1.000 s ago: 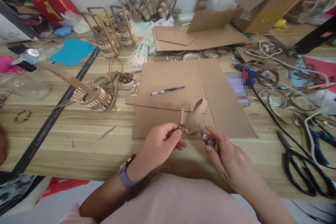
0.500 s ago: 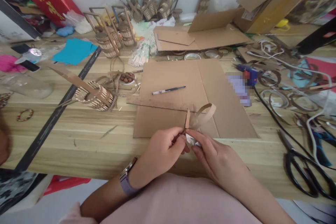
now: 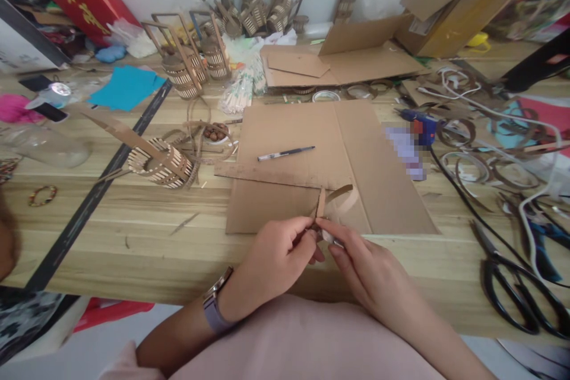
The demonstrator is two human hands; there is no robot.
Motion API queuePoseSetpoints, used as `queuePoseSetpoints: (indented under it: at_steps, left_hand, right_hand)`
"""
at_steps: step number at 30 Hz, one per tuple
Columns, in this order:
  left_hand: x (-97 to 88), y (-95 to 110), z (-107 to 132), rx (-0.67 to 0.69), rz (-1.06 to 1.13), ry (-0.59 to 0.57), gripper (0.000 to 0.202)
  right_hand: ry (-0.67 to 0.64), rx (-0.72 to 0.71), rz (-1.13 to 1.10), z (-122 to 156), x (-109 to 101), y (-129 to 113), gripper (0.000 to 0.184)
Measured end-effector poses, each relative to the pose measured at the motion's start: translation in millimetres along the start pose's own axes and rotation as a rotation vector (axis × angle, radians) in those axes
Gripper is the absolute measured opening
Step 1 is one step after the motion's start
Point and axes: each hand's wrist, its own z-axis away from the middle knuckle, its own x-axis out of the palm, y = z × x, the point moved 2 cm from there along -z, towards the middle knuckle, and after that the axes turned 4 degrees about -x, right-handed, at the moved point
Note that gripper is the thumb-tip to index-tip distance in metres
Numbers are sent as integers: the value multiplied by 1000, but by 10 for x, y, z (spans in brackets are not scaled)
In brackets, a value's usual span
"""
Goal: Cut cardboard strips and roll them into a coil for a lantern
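Wooden desk point(image 3: 187, 249) laid with cardboard sheet point(image 3: 378, 190), pen point(image 3: 285, 154) placed on top. Over sheet's near edge, cardboard strip point(image 3: 320, 203) pinched by left hand point(image 3: 280, 252); silvery tool point(image 3: 330, 238), partly hidden, gripped by right hand point(image 3: 369, 264) close beside left.

black-handled scissors point(image 3: 493, 256): right edge | beaded bracelet point(image 3: 54, 193): left, near clear jar point(image 3: 57, 145) | blue sheets point(image 3: 124, 88): back left

Tan strip point(image 3: 320, 204), brown-and-cream striped basket point(image 3: 177, 167), lavender watch strap point(image 3: 217, 313), blue paper point(image 3: 124, 88)
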Motion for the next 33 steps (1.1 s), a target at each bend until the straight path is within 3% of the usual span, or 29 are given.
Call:
queuePoseSetpoints:
  at_steps: [7, 14, 17, 20, 23, 26, 29, 33]
  left_hand:
    - [7, 5, -9, -28, 69, -27, 23]
    - [7, -10, -28, -39, 146, -24, 22]
    - [-10, -34, -42, -77, 185, 4, 21]
    - [-22, -44, -51, -102, 200, 25, 19]
    - [-17, -31, -54, -109, 204, 20, 18]
    - [-5, -15, -52, -111, 200, 17, 18]
    - [9, -22, -49, -99, 180, 13, 19]
    - [23, -47, -49, -61, 116, 38, 21]
  right_hand:
    - [51, 116, -151, 27, 38, 13, 32]
    - [94, 128, -112, 34, 21, -19, 34]
    - [178, 113, 19, 79, -8, 72, 39]
    - [265, 151, 304, 141, -31, 325, 40]
    - [252, 242, 589, 179, -19, 658, 50]
    - [231, 264, 674, 161, 6, 855, 51]
    - [278, 214, 640, 102, -9, 773, 40]
    - [418, 79, 454, 11, -96, 359, 15]
